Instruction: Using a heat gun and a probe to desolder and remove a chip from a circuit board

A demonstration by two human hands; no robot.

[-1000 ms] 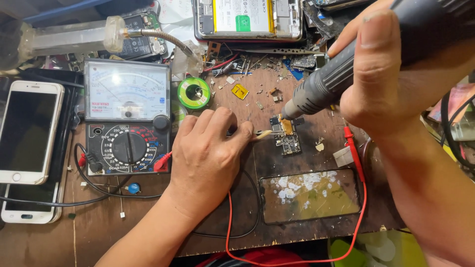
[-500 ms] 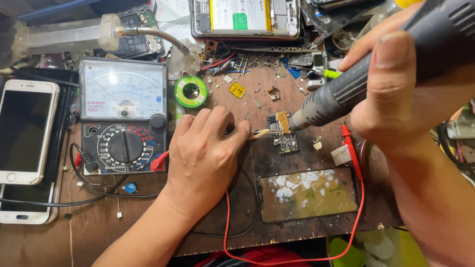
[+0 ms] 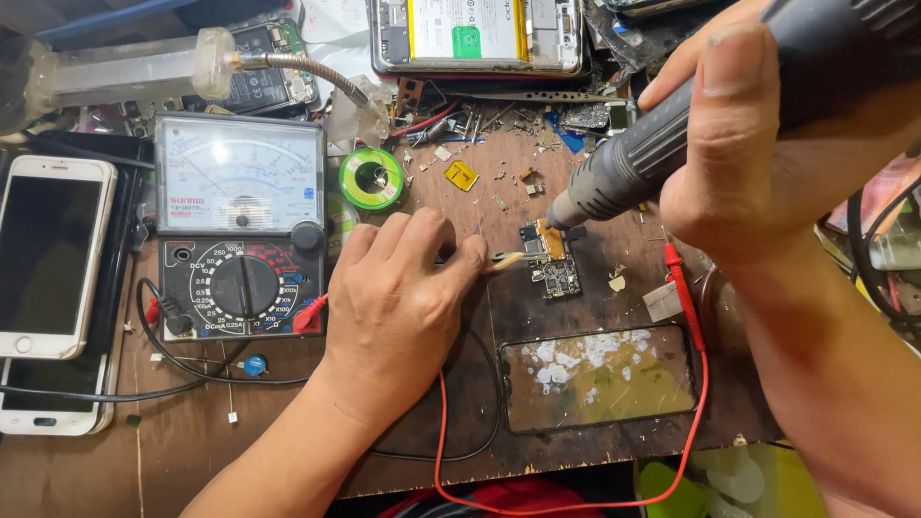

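At frame centre, the left hand (image 3: 403,297) pinches tweezers (image 3: 499,259) beside a small circuit board (image 3: 549,264); the right hand (image 3: 767,144), upper right, grips a hot-air wand (image 3: 633,173) over it.

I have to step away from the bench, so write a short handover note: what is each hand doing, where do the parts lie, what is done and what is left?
Left hand: palm down on the wooden board, pinching tweezers whose pale tip touches the small circuit board.
Right hand: gripping the grey hot-air handpiece, nozzle tilted down just above the board's top edge.
Nearby: analog multimeter to the left, green solder spool, glass phone panel below the board.
Done: board laid out and steadied.
Left: the heating looks in progress; I cannot tell whether any part has come loose.
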